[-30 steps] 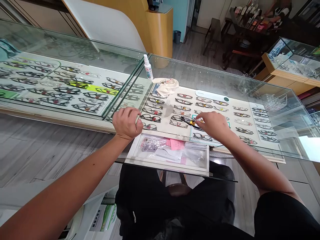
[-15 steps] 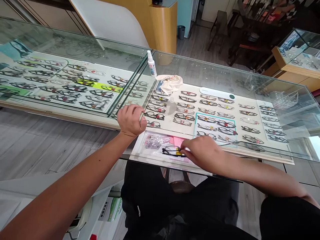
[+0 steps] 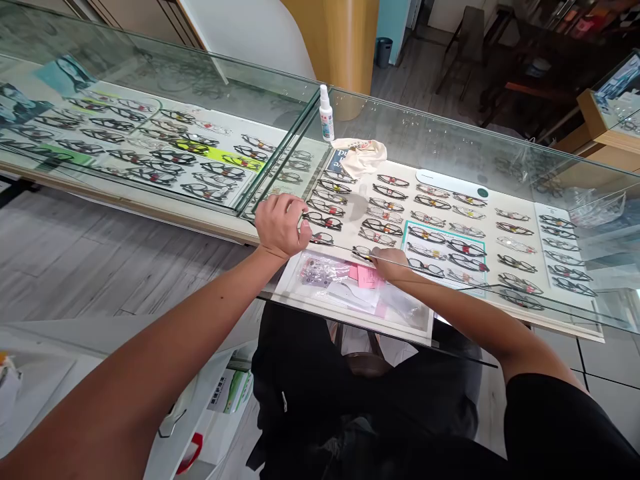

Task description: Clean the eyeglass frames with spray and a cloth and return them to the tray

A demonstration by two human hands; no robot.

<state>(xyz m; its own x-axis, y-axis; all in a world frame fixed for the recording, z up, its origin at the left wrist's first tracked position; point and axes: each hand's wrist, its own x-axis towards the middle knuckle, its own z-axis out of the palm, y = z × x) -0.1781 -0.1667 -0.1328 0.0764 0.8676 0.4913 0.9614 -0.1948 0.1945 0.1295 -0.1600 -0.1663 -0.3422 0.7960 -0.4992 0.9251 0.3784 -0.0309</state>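
My left hand (image 3: 283,225) is curled round the front edge of the glass counter top, near the seam between two display cases. My right hand (image 3: 391,263) reaches in under the glass, its fingers closed on a dark pair of glasses (image 3: 362,253) at the front of the display board. Rows of glasses (image 3: 380,225) lie on the white board beyond it. Below, an open drawer (image 3: 425,325) holds plastic bags, pink paper (image 3: 367,277) and a white sheet.
A white spray bottle (image 3: 327,119) and a cream cloth (image 3: 364,157) are on the glass top. More glasses fill the left case (image 3: 170,157). At lower left stands a white shelf with a green-and-white box (image 3: 235,390). Farther back is a bin (image 3: 383,52).
My right hand has moved forward from above the drawer to the display board, carrying the dark glasses. My left hand keeps its hold on the glass edge. The view has shifted.
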